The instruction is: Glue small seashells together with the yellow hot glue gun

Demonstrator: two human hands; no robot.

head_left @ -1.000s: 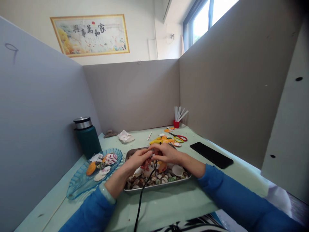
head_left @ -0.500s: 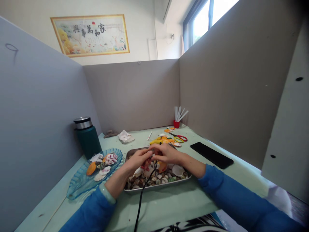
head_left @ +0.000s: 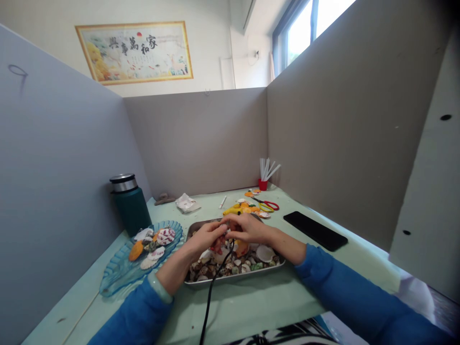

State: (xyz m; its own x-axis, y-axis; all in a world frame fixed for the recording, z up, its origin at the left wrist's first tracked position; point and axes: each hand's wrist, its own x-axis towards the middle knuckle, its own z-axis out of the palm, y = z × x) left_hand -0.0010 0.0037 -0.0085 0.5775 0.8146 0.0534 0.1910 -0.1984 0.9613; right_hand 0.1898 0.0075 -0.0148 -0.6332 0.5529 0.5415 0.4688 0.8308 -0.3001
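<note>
My left hand (head_left: 207, 238) and my right hand (head_left: 247, 228) meet above a metal tray (head_left: 235, 279) full of mixed shells. The fingers of both are bent and pressed together around something small and reddish (head_left: 217, 247), too hidden to name. A black cord (head_left: 212, 282) runs from beneath my hands over the tray's front edge. Under my right hand an orange shell (head_left: 242, 247) shows among the others, and a large white shell (head_left: 265, 253) lies at the tray's right.
On the left are a blue dish (head_left: 118, 268) of shells and a green bottle (head_left: 132, 211). Behind the tray lie a yellow glue gun (head_left: 233, 210) and scissors (head_left: 269, 206). A red cup (head_left: 263, 184) of white sticks stands farther back; a black phone (head_left: 315, 230) lies right.
</note>
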